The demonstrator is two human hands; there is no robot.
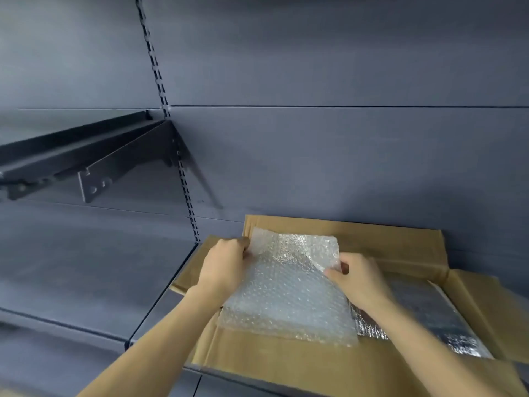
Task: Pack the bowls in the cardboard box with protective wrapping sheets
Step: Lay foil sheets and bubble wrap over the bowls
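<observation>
Both hands are up over the cardboard box (329, 365), working a bubble wrap sheet (286, 293). Left hand (223, 267) is at the sheet's upper left corner, fingers curled over the edge w/ the thumb alongside, pinching the wrap. Right hand (357, 277) is on the upper right side, thumb and fingertips pinching a fold of the same sheet. The wrap hangs btwn the two hands, its lower edge draped on the box's near flap, top corner folded over. Can't tell if a bowl sits under it; none shows.

The box lies open on a dark grey metal shelf (86, 282), flaps spread: back flap leans on the back panel (315, 153), right flap splays out to the side, near flap lies flat toward the camera. Inside the box, just right of the sheet, there's a silvery foil-type liner (423, 319), blurry, partly hidden by the right forearm.

Upper left, another shelf (71, 150) juts from the wall on a bracket (128, 164), hooked into a slotted upright (160, 90).
</observation>
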